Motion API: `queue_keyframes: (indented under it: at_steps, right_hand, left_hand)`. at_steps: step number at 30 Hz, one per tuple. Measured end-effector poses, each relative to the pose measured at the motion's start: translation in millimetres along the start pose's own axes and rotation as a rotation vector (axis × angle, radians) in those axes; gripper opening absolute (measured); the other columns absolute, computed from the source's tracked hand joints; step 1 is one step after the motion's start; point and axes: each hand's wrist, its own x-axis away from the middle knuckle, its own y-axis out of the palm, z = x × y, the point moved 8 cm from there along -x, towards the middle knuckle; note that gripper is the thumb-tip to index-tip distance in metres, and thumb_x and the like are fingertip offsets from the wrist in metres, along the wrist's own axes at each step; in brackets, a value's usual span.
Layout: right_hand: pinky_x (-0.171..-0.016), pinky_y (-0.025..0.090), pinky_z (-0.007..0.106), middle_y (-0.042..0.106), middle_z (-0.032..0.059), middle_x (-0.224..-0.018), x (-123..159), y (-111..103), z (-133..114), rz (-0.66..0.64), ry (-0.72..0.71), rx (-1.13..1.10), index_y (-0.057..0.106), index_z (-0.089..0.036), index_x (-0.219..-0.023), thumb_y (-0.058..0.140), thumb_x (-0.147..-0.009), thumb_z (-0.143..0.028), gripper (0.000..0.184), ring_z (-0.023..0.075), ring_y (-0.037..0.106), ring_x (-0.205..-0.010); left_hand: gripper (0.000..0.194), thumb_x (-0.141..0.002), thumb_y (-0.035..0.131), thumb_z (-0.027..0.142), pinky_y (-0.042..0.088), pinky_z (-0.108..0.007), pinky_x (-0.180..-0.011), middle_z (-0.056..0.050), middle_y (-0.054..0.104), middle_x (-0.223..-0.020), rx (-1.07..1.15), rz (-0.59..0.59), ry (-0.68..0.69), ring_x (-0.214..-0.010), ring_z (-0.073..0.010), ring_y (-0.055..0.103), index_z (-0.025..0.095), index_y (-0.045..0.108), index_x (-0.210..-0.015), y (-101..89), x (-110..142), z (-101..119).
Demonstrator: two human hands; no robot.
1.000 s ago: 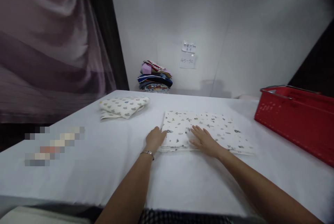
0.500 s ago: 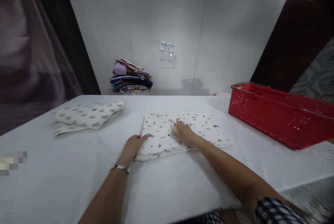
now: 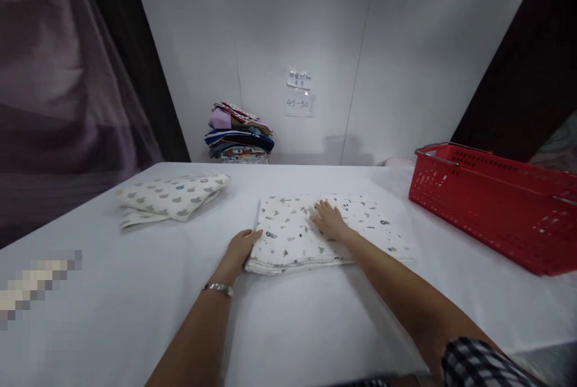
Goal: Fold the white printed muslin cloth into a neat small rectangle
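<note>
A folded white cloth (image 3: 288, 243) printed with small grey and brown figures lies on the white-covered table, its layered edge towards me. At its left side my left hand (image 3: 241, 249) grips the edge, thumb over the top; some fingers are hidden. My right hand (image 3: 331, 220) is spread flat, palm down, on the middle of the cloth. Farther left lies a loosely folded cream cloth (image 3: 174, 195) with grey apple shapes, apart from both hands.
To the right stands a red plastic basket (image 3: 487, 207) with metal handles. A stack of folded fabrics (image 3: 241, 137) is at the back against the wall, left of two paper signs (image 3: 298, 101). A blurred-out patch (image 3: 36, 282) covers something at the table's left.
The view swung right, then slightly back left. My right hand slid a little farther from me over the cloth. My left hand stayed at its left edge.
</note>
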Motion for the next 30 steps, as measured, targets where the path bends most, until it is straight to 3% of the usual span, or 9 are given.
queue_keyframes:
  at_steps: [3, 10, 16, 21, 23, 26, 30]
  right_hand:
    - [-0.109, 0.008, 0.046, 0.015, 0.0109, -0.153, -4, 12, 4, -0.006, 0.035, 0.053, 0.023, -0.014, -0.145, 0.020, -0.093, -0.050, 0.063, 0.0247, 0.008, -0.140]
    - [-0.108, 0.012, 0.046, 0.017, 0.0101, -0.152, -9, 15, 6, -0.041, 0.029, 0.045, 0.029, -0.017, -0.142, 0.024, -0.092, -0.050, 0.061, 0.0248, 0.012, -0.139]
    - [-0.109, 0.008, 0.048, 0.016, 0.0105, -0.153, -5, 16, 2, 0.004, 0.011, 0.060, 0.026, -0.014, -0.144, 0.020, -0.093, -0.050, 0.062, 0.0251, 0.010, -0.139]
    - [-0.108, 0.012, 0.050, 0.020, 0.0124, -0.152, -3, 16, -1, -0.003, -0.028, 0.016, 0.033, -0.014, -0.140, 0.026, -0.093, -0.048, 0.058, 0.0270, 0.013, -0.139]
    - [-0.108, 0.014, 0.050, 0.021, 0.0118, -0.151, 1, 10, 5, -0.017, -0.042, -0.008, 0.037, -0.016, -0.138, 0.032, -0.091, -0.048, 0.057, 0.0273, 0.016, -0.138]
    - [-0.110, 0.012, 0.047, 0.024, 0.0096, -0.151, 14, -9, 41, 0.026, 0.033, -0.030, 0.038, -0.019, -0.138, 0.044, -0.088, -0.043, 0.055, 0.0252, 0.015, -0.139]
    - [-0.110, 0.017, 0.040, 0.031, 0.0115, -0.148, 44, -44, 131, 0.153, 0.299, -0.049, 0.042, -0.017, -0.135, 0.043, -0.090, -0.028, 0.047, 0.0241, 0.023, -0.137]
  left_hand:
    - [0.064, -0.073, 0.069, 0.025, 0.051, -0.026, -0.065, -0.014, 0.068, -0.098, -0.034, 0.089, 0.066, -0.074, -0.0174, 0.066, 0.008, 0.045, -0.130, -8.1, -6, 0]
    - [0.056, -0.074, 0.065, 0.014, 0.049, -0.022, -0.060, -0.012, 0.067, -0.094, -0.077, 0.156, 0.133, -0.065, -0.0131, 0.063, 0.007, 0.048, -0.127, -11.6, -8, 3]
    - [0.059, -0.077, 0.062, 0.014, 0.050, -0.025, -0.057, -0.010, 0.069, -0.083, 0.054, 0.057, 0.016, -0.060, -0.0147, 0.064, 0.007, 0.042, -0.132, -2.8, 1, 2]
    - [0.037, -0.080, 0.057, 0.017, 0.052, -0.028, -0.055, -0.010, 0.071, -0.075, 0.137, -0.180, -0.061, -0.063, -0.0200, 0.066, 0.008, 0.056, -0.116, 16.7, 12, 4]
    - [0.034, -0.078, 0.059, 0.020, 0.052, -0.029, -0.056, -0.009, 0.071, -0.074, 0.050, -0.153, -0.041, -0.063, -0.0205, 0.067, 0.009, 0.060, -0.111, 13.6, 11, 6]
    - [0.042, -0.072, 0.066, 0.022, 0.053, -0.029, -0.061, -0.009, 0.071, -0.077, -0.187, 0.033, 0.057, -0.067, -0.0201, 0.066, 0.009, 0.061, -0.111, -2.6, 5, 14]
    - [0.047, -0.072, 0.065, 0.025, 0.051, -0.028, -0.067, -0.010, 0.070, -0.089, -0.456, 0.160, 0.158, -0.076, -0.0205, 0.066, 0.009, 0.059, -0.117, -11.7, -5, 23]
